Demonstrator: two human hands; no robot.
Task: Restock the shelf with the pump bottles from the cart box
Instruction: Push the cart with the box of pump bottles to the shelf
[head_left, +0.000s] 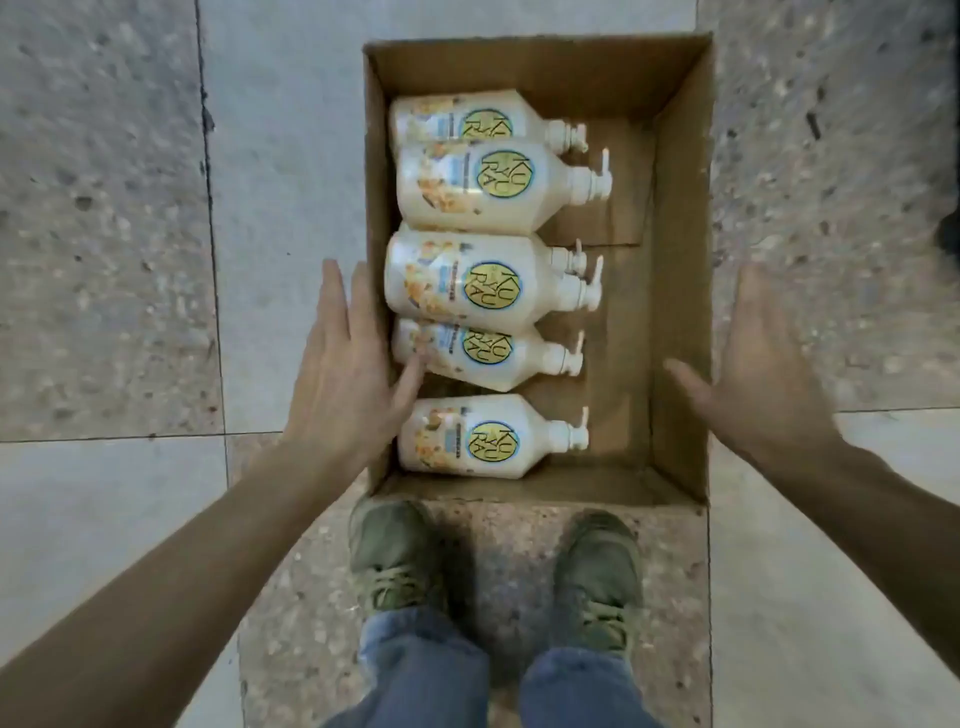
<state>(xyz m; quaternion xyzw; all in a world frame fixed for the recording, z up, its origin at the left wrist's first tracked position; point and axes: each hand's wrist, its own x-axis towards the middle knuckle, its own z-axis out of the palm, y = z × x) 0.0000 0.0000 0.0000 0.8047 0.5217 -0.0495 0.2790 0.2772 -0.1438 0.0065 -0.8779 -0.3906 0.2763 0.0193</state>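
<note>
Cardboard box (680, 291) sits open on the tiled floor (104, 208), just ahead of the person's shoes (395, 558). Inside: five pump bottles (483, 283), cream-coloured with round yellow labels, all lying on their sides along the left wall, pump heads pointing right. They run in a row from far end to near end, some overlapping their neighbours. The right half of the box is bare cardboard.

Left hand (343, 384) hangs over the box's left wall, fingers spread and flat, grip holding nothing. Its thumb reaches inward just beside the base of the fourth bottle from the far end; contact is unclear. The nearest bottle lies just below the palm.

Right hand (763, 379), motion-blurred, is over the right wall, fingers spread, grip empty, thumb pointing into the box, well apart from the bottles.
</note>
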